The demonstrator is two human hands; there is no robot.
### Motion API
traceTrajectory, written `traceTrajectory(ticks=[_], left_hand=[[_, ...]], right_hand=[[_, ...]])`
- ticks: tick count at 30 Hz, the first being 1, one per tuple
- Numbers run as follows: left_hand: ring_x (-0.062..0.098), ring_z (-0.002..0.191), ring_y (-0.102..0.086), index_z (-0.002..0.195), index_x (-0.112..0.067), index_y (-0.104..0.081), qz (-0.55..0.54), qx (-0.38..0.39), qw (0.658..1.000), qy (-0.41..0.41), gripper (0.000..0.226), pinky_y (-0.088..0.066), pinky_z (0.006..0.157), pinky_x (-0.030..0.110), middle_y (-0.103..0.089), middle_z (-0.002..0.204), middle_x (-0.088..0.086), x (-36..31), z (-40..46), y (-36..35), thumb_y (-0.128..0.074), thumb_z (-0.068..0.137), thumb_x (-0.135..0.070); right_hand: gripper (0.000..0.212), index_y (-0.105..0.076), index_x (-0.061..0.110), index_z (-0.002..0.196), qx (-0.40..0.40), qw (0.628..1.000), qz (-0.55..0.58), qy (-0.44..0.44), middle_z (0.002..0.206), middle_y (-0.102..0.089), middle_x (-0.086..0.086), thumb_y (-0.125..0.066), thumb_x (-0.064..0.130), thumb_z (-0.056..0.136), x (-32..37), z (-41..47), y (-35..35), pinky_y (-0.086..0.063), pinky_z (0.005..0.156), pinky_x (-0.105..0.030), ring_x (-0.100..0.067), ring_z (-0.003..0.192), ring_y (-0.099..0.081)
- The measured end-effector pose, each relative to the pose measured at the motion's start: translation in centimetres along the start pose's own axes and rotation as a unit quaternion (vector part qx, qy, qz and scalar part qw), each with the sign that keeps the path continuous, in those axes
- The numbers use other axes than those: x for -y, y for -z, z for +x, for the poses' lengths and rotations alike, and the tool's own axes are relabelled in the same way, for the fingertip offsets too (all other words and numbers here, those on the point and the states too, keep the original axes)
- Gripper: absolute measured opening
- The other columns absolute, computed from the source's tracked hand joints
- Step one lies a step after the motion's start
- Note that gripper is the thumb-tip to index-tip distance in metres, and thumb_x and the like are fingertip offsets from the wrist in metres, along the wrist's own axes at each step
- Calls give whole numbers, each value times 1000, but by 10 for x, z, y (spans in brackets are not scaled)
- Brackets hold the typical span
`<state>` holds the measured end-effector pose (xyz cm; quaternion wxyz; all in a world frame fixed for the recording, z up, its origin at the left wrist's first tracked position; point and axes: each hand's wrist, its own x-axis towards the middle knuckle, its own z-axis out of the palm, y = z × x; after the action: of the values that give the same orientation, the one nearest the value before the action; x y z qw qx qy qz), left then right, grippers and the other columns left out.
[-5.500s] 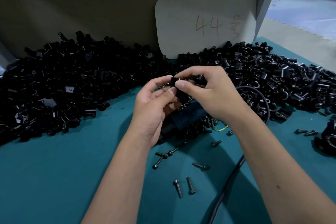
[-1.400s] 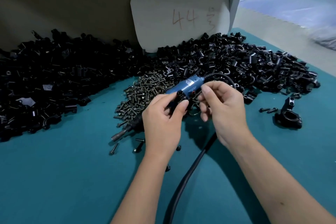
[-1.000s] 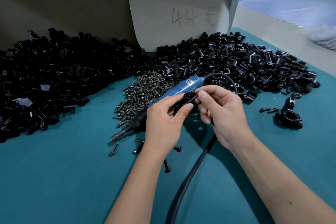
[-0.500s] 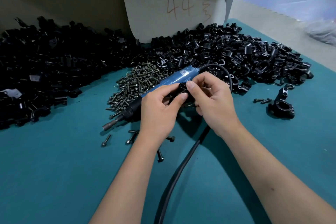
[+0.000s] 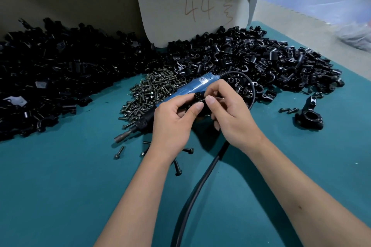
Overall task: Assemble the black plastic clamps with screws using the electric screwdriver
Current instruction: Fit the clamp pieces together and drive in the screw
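Note:
My left hand (image 5: 172, 124) and my right hand (image 5: 230, 114) meet above the teal table, both pinching one small black plastic clamp (image 5: 197, 97) between thumbs and fingertips. Most of the clamp is hidden by my fingers, and I cannot tell whether a screw sits in it. The blue electric screwdriver (image 5: 188, 88) lies on the table just behind my hands, its metal bit (image 5: 124, 136) pointing to the lower left. A heap of dark screws (image 5: 152, 90) lies beside it.
Large piles of black clamp parts spread along the back left (image 5: 60, 70) and back right (image 5: 261, 60). A card marked 44 (image 5: 192, 4) leans on the wall. An assembled clamp (image 5: 309, 118) sits at the right. Loose screws (image 5: 177, 167) and the black cable (image 5: 198, 186) lie near my forearms.
My hands stay together on the clamp; my right fingers have shifted slightly on it. The camera view has tilted a little, and the screwdriver has not moved.

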<state>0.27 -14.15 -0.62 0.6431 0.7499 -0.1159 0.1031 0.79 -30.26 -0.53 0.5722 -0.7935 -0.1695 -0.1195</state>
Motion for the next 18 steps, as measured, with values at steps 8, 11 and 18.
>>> traceTrajectory(ticks=[8,11,18], left_hand=[[11,103,-75,110,-34,-76,8,14,1000,21,21,-60,95,43,-79,108,-9,1,0,2,-78,94,-19],[13,104,-75,119,-20,-78,27,23,999,12,27,-59,95,46,-79,110,-7,1,-1,0,-78,92,-21],[8,94,-76,109,-31,-75,31,17,999,10,24,-61,84,28,-79,103,-10,-1,-2,-2,-74,96,-11]], right_hand=[[27,-53,4,91,-29,999,-40,9,72,-54,-16,-48,23,110,3,0,-2,-48,47,-46,-34,57,-54],[43,-47,0,76,-50,997,-59,8,66,-47,-14,-49,25,111,6,0,-4,-42,52,-45,-34,58,-47],[49,-49,25,64,-66,997,-38,-9,55,-43,8,-42,44,109,9,-1,-6,-34,53,-28,-8,54,-38]])
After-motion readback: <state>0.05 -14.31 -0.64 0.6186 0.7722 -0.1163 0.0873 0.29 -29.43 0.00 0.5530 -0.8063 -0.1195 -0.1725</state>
